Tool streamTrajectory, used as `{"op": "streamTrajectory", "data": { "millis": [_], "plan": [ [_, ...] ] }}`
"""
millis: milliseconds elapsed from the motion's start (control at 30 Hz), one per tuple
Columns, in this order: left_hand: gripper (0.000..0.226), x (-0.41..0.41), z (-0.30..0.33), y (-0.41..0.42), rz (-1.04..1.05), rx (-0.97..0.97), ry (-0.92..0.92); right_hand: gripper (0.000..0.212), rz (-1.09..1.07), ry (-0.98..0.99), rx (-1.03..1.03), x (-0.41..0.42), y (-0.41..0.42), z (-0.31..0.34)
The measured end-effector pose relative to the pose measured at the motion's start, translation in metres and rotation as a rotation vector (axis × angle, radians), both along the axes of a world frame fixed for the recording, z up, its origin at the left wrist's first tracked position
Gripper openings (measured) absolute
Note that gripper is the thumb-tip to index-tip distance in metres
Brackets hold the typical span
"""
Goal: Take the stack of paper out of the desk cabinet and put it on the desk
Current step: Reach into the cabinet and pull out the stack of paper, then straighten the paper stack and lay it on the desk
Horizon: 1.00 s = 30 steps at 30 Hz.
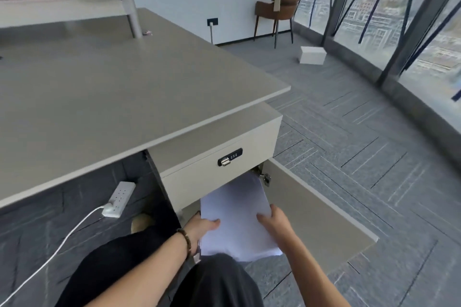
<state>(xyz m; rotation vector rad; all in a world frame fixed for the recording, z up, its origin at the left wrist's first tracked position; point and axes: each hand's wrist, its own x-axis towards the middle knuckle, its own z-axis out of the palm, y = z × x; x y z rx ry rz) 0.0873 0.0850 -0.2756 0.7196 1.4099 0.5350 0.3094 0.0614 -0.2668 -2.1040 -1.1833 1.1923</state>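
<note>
A white stack of paper (237, 212) sticks partway out of the desk cabinet (212, 172), below the drawer with the black combination lock (230, 157). My left hand (202, 228) grips the stack's left edge, thumb on top. My right hand (275, 223) holds its right edge. The cabinet door (316, 212) hangs wide open to the right. The far end of the stack is hidden inside the cabinet. The grey desk (112, 87) top spreads above and to the left.
A white power strip (118, 198) with a white cable lies on the floor under the desk. My knees are just below the paper. A brown chair (280, 6) and a white box (313, 55) stand further off by the glass wall.
</note>
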Motion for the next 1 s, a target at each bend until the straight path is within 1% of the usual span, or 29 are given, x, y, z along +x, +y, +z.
{"op": "streamTrajectory", "data": {
  "millis": [100,233,333,433,567,667,767,800,900,933,1000],
  "plan": [
    [0.037,-0.003,0.018,-0.007,-0.005,-0.008,-0.020,0.047,-0.026,0.035,0.021,0.002,-0.006,0.004],
    [0.035,-0.004,0.040,-0.011,-0.061,0.039,-0.018,0.044,-0.068,0.088,0.047,0.007,-0.017,0.010],
    [0.034,0.001,0.057,-0.023,-0.114,0.057,-0.024,0.051,-0.116,0.098,0.083,0.014,-0.034,0.015],
    [0.034,0.006,0.073,-0.039,-0.140,0.074,-0.045,0.052,-0.142,0.108,0.105,0.026,-0.053,0.019],
    [0.023,0.017,0.099,-0.065,-0.173,0.064,-0.073,0.042,-0.159,0.056,0.177,0.030,-0.091,0.071],
    [0.014,0.027,0.125,-0.084,-0.220,0.058,-0.092,0.041,-0.171,0.028,0.242,0.038,-0.116,0.112],
    [0.026,0.038,0.155,-0.100,-0.284,0.098,-0.118,0.035,-0.197,0.028,0.308,0.050,-0.146,0.151],
    [0.027,0.042,0.167,-0.104,-0.306,0.121,-0.135,0.035,-0.218,0.037,0.334,0.054,-0.157,0.162],
    [0.020,0.050,0.209,-0.117,-0.327,0.207,-0.209,0.044,-0.265,0.102,0.428,0.061,-0.184,0.197],
    [0.019,0.051,0.224,-0.121,-0.330,0.233,-0.229,0.041,-0.276,0.129,0.464,0.061,-0.190,0.210],
    [0.022,0.048,0.253,-0.124,-0.337,0.268,-0.263,0.026,-0.291,0.199,0.541,0.058,-0.195,0.237]
  ]
}}
